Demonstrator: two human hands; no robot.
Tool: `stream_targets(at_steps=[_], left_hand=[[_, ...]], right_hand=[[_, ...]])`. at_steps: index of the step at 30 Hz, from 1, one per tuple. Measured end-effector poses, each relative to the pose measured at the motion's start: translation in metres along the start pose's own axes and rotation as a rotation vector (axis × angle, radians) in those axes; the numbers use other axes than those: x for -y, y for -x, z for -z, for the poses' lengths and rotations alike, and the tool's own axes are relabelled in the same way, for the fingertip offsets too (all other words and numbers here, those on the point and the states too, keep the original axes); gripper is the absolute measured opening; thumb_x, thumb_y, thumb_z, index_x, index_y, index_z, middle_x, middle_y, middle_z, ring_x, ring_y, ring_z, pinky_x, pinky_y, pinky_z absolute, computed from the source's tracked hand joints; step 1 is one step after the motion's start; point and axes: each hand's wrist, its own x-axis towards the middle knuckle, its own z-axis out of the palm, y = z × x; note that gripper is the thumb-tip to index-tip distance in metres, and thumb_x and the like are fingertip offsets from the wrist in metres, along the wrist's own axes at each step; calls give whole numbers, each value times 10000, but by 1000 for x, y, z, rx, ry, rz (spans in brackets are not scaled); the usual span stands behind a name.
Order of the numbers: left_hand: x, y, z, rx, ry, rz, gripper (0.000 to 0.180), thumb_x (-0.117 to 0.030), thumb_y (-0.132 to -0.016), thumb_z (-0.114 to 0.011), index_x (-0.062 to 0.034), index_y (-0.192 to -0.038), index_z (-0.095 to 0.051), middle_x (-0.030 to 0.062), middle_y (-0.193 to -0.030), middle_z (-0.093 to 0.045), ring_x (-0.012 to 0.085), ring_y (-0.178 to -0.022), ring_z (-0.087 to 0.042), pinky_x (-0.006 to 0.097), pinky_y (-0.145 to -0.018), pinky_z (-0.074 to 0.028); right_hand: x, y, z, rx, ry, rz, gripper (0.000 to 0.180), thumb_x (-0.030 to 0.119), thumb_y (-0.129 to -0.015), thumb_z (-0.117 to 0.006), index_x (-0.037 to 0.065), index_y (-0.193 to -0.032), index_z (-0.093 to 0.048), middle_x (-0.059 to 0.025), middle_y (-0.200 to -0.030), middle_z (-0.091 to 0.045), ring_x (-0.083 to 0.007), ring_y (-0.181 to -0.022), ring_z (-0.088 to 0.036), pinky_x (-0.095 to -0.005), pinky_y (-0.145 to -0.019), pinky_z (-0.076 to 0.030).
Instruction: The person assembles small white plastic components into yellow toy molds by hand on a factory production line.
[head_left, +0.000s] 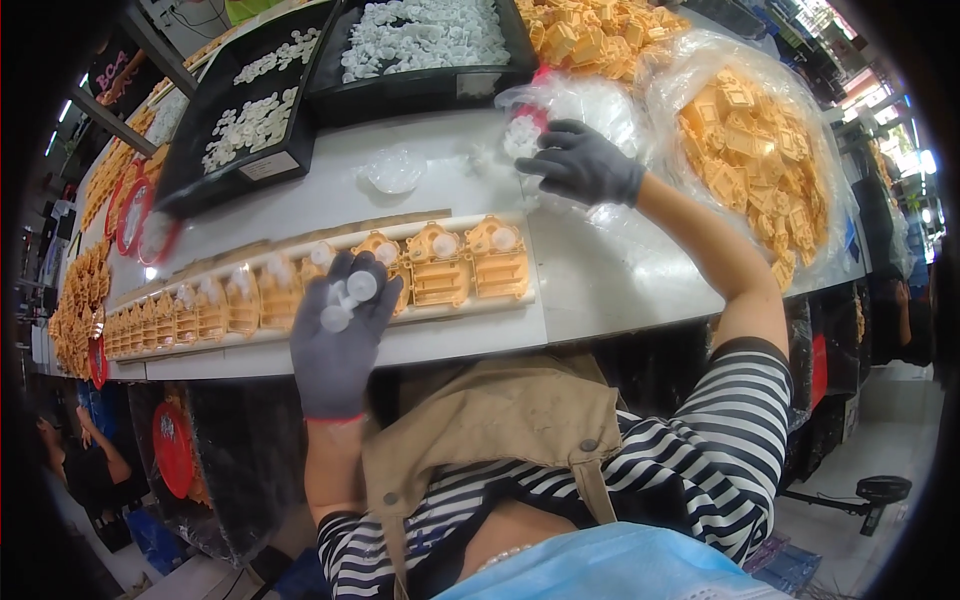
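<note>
over the white bench (pixel 600 280), left hand (pixel 340 335) pinches white gears (pixel 348 300); right hand (pixel 585 165) grips a clear bag (pixel 575 105).

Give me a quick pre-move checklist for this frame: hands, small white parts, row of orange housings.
1. Left hand holds small white parts at its fingertips: ok.
2. Left hand sits over the row of orange housings: ok.
3. Housings right of that hand already carry a white part: ok.
4. Right hand is at the clear bag of white parts: ok.
5. Right hand has a part gripped: cannot tell.
6. Housings at the far left filled: cannot tell, blurred.
</note>
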Motion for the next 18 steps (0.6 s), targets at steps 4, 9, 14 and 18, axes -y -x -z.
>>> stream_targets(at_steps=[4,9,14,18], left_hand=[[3,5,-3,64,36,1,410,-274,-1010,-449,45,-1262,-509,185,-1213,-573,316,-1191,-527,528,-1092,-374],[-6,13,1,-11,46,-52,416,-274,-1013,-443,43,-1276,-505,185,-1224,-570,315,-1198,-522,524,-1098,-361],[2,4,3,41,66,-38,426,-277,-1016,-439,44,-1289,-499,190,-1228,-572,324,-1202,-524,530,-1097,-362],[5,6,5,72,38,-80,449,-278,-1016,-436,56,-1313,-478,202,-1238,-571,330,-1210,-526,528,-1094,-371]], right_hand=[[-30,-5,-7,80,24,-68,144,283,-900,-582,162,-976,-598,-74,-701,-609,-264,-655,-630,-397,-731,-497],[-92,10,-1,-508,-33,-415,184,143,-969,-519,114,-1046,-683,-90,-922,-711,-230,-667,-673,-330,-620,-534],[-190,50,39,-915,75,-753,290,242,-1007,-440,85,-1083,-671,-49,-890,-709,-87,-541,-579,-239,-598,-467],[-151,28,44,-692,-300,-623,323,257,-1008,-425,56,-1095,-662,-54,-923,-684,-92,-708,-583,-255,-710,-457]])
